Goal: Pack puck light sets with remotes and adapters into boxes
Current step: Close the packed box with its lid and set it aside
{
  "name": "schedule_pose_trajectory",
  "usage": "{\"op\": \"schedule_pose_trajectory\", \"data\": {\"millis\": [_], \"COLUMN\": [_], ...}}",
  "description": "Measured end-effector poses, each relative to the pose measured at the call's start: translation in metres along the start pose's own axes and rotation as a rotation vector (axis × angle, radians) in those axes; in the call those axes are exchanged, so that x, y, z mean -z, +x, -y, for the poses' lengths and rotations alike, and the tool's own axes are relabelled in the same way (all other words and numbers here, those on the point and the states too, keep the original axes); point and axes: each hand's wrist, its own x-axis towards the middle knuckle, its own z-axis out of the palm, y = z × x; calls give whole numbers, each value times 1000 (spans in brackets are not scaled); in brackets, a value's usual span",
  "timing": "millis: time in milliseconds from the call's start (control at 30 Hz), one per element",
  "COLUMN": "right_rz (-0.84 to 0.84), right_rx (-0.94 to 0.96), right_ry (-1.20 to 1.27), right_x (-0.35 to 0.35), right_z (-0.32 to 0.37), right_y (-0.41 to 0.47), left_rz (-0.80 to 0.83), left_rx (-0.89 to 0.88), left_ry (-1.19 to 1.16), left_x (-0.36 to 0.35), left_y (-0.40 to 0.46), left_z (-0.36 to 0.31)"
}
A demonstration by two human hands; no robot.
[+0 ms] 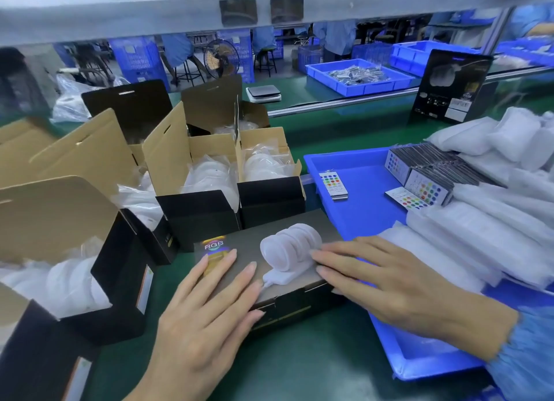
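A closed black box printed with puck lights and "RGB" lies flat on the green table in front of me. My left hand presses on its near left part with straight fingers. My right hand lies flat on its right end, over the edge of the blue tray. Several open boxes with bagged white puck lights stand behind and to the left. Remotes with coloured buttons lie in the tray, beside a stack of remotes. White bagged adapters pile at the right.
An upright black display box stands at the back right. A far blue bin holds bagged parts beyond a metal rail. A small scale sits at the back. A metal shelf beam crosses overhead. Seated people work in the background.
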Motion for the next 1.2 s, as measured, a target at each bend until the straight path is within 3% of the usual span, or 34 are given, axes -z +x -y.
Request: {"op": "schedule_pose_trajectory", "data": {"millis": [267,400,700,933,1200], "right_rz": [-94,-155,-108,-173,-243], "right_rx": [-98,-14,-138,-125,-82], "right_ry": [38,66,-108,-169,-185], "right_x": [7,-5,-19,-21,-15], "right_z": [23,43,51,54,56], "right_y": [22,33,41,45,46], "left_rz": [-62,-51,352,461,435], "left_rx": [65,143,173,139,175], "left_ry": [-29,-71,-202,-117,-83], "left_x": [-5,3,12,13,15], "left_y": [-3,5,26,35,36], "left_z": [-2,-2,10,15,9]}}
